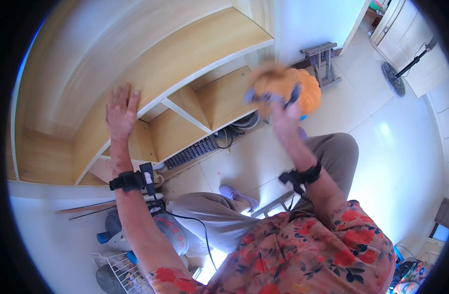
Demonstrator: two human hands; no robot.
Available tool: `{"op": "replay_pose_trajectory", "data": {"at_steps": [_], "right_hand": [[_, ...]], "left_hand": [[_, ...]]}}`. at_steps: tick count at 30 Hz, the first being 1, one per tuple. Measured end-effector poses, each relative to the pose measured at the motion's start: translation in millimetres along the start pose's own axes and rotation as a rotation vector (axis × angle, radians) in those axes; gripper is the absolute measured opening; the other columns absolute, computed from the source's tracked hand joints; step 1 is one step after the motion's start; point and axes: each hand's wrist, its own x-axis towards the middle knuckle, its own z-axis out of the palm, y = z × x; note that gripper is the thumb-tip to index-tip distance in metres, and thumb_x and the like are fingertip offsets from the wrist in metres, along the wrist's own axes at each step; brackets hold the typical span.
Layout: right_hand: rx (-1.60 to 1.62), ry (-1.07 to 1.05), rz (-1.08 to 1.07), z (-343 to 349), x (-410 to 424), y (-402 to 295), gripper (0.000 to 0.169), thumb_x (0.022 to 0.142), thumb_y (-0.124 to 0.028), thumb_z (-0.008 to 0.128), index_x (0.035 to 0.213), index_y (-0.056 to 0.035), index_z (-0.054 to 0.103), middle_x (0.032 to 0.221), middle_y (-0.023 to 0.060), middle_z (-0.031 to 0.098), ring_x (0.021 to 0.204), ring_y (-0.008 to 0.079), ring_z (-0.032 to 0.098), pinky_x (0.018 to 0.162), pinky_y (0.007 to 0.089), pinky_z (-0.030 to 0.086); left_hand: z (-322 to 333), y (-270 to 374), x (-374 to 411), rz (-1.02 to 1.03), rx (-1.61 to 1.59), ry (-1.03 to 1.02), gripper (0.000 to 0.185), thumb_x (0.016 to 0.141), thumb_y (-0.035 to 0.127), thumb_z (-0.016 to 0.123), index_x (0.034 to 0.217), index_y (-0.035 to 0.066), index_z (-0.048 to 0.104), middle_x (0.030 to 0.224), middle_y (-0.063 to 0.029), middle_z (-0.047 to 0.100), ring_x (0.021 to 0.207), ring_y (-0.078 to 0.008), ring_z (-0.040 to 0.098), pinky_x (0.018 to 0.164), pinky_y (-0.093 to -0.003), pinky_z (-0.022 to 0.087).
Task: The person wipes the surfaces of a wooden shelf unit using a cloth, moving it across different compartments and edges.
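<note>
My left hand (pixel 122 114) lies palm down on the light wood shelf board (pixel 180 58), near its pale front edge, holding nothing. Farther right, my right hand (pixel 286 119) grips a blurred object (pixel 270 75) with a brownish-orange top and dark and bluish parts. Motion blur hides what kind of object it is. Just behind this hand stands an orange, ribbed, pumpkin-shaped item (pixel 309 90), partly covered. Below the long board are open wooden compartments (pixel 180 132), split by an upright divider (pixel 187 114).
Beneath the cabinet sit a dark woven-looking item (pixel 191 151) and shoes (pixel 246 121). A small wooden stool (pixel 322 62) stands by the wall. A fan-like stand (pixel 393 79) is at far right. A white wire rack (pixel 127 275) and a blue-capped container (pixel 103 237) are at lower left.
</note>
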Motion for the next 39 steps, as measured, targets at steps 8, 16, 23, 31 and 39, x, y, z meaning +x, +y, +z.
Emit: {"op": "replay_pose_trajectory", "data": {"at_steps": [8, 16, 23, 31, 39], "right_hand": [[-0.627, -0.007, -0.644, -10, 93, 44, 0.032, 0.075, 0.002, 0.051, 0.107, 0.0013, 0.055, 0.112, 0.0220, 0.051, 0.107, 0.0434, 0.044, 0.093, 0.0463, 0.035], [-0.961, -0.383, 0.277, -64, -60, 188, 0.032, 0.078, -0.003, 0.052, 0.110, 0.0002, 0.053, 0.114, 0.0236, 0.052, 0.104, 0.0399, 0.050, 0.087, 0.0416, 0.042], [-0.057, 0.333, 0.417, -44, 3, 125, 0.025, 0.088, -0.013, 0.053, 0.110, -0.0015, 0.051, 0.103, 0.0056, 0.057, 0.095, 0.0183, 0.053, 0.083, 0.0332, 0.043], [-0.352, -0.097, -0.036, -17, 121, -14, 0.032, 0.090, -0.015, 0.048, 0.118, -0.0004, 0.045, 0.115, 0.0157, 0.047, 0.107, 0.0281, 0.045, 0.096, 0.0375, 0.032], [-0.589, -0.025, -0.580, 24, 174, -44, 0.044, 0.086, -0.010, 0.046, 0.125, 0.0059, 0.032, 0.124, 0.0330, 0.030, 0.114, 0.0483, 0.031, 0.100, 0.0478, 0.024]], "left_hand": [[-8, 21, 4, -0.041, -0.092, 0.002, 0.050, 0.090, 0.046, 0.040, 0.127, 0.013, 0.050, 0.133, -0.0129, 0.045, 0.130, -0.0357, 0.029, 0.106, -0.0415, 0.024], [-9, 14, -2, -0.028, -0.072, 0.037, 0.047, 0.087, 0.043, 0.049, 0.123, 0.013, 0.053, 0.129, -0.0118, 0.049, 0.126, -0.0353, 0.036, 0.104, -0.0422, 0.029], [-11, 3, -3, 0.004, -0.076, 0.072, 0.047, 0.087, 0.043, 0.048, 0.121, 0.011, 0.055, 0.127, -0.0138, 0.051, 0.124, -0.0370, 0.038, 0.103, -0.0454, 0.030], [-13, 15, -5, -0.047, -0.034, 0.051, 0.049, 0.086, 0.044, 0.048, 0.123, 0.012, 0.053, 0.131, -0.0114, 0.047, 0.128, -0.0328, 0.033, 0.104, -0.0503, 0.027], [-10, 25, -5, -0.048, -0.073, 0.061, 0.048, 0.086, 0.044, 0.048, 0.120, 0.011, 0.054, 0.130, -0.0108, 0.048, 0.128, -0.0330, 0.034, 0.103, -0.0509, 0.028]]}}
